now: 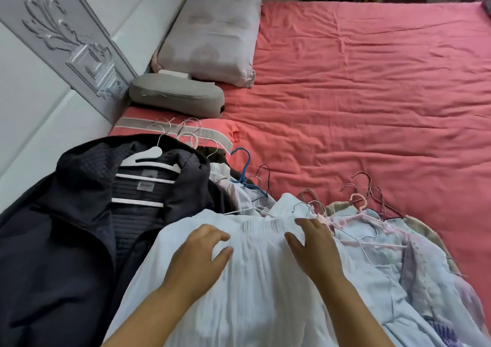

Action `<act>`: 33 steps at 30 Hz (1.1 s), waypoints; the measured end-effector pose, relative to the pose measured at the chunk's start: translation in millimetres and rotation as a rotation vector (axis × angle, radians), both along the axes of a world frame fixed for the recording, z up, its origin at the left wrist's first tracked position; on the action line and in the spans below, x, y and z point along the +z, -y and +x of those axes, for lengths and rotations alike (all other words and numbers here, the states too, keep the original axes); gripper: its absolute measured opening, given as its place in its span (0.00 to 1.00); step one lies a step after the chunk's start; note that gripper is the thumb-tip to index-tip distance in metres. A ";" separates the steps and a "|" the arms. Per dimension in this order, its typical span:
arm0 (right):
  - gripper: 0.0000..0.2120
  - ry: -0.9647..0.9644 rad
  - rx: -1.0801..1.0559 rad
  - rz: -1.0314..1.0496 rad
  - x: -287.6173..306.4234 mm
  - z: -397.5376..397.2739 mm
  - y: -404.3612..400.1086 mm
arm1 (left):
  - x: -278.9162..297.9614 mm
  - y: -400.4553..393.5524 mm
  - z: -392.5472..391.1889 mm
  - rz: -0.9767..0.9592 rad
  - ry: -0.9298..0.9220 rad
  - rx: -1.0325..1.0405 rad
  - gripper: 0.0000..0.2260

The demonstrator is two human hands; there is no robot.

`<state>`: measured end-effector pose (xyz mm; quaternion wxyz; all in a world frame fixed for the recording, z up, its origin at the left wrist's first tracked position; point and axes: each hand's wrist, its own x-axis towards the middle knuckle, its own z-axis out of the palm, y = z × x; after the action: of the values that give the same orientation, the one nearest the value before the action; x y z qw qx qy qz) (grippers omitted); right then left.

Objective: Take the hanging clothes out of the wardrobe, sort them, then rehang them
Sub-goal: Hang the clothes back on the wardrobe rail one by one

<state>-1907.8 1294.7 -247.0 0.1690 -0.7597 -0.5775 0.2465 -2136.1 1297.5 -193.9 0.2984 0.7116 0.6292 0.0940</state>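
A white pleated garment [255,288] on a metal hanger lies on top of the clothes heaped at the near edge of the bed. My left hand [198,256] rests on its left side with relaxed, slightly bent fingers. My right hand [313,243] lies flat on its gathered top, just below the hanger hook. To the left lies a dark jacket [61,235] on a white hanger [148,158]. On the right sits a pile of pale blue clothes [393,256] on pink and wire hangers. A blue hanger [243,168] pokes out between the piles.
The bed carries a wide pink sheet [372,107], bare to the right and far side. A grey-white pillow [212,35] and a small grey cushion [175,94] lie at the head end. A white carved headboard [66,35] runs along the left.
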 end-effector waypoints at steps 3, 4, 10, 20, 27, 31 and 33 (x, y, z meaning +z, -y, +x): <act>0.18 0.056 0.023 -0.033 -26.3 9.2 -21.8 | -18.6 -22.4 1.5 -0.012 -0.014 0.020 0.10; 0.19 0.104 0.039 -0.064 -32.9 10.4 -25.9 | -23.3 -28.1 0.8 -0.012 -0.016 0.024 0.11; 0.21 0.197 0.034 -0.199 -49.2 20.3 -37.3 | -40.1 -42.1 -3.8 -0.037 -0.063 0.043 0.10; 0.14 0.013 -0.050 -0.155 -22.0 15.2 -28.2 | -20.5 -27.0 -10.3 0.002 -0.074 0.007 0.12; 0.09 -0.032 -0.119 0.164 57.4 1.8 -12.4 | 30.1 -10.5 -32.3 0.153 -0.044 0.070 0.29; 0.06 -0.161 -0.093 0.437 111.3 -18.1 5.3 | 70.1 1.9 -52.4 0.330 -0.018 0.176 0.38; 0.04 -0.181 -0.068 0.483 139.6 -32.6 16.3 | 91.7 15.2 -68.8 0.432 -0.036 0.200 0.35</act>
<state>-1940.4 1278.5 -107.5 0.4046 -0.6911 -0.5765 0.1624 -2204.9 1282.3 -102.1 0.1169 0.6945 0.6671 0.2429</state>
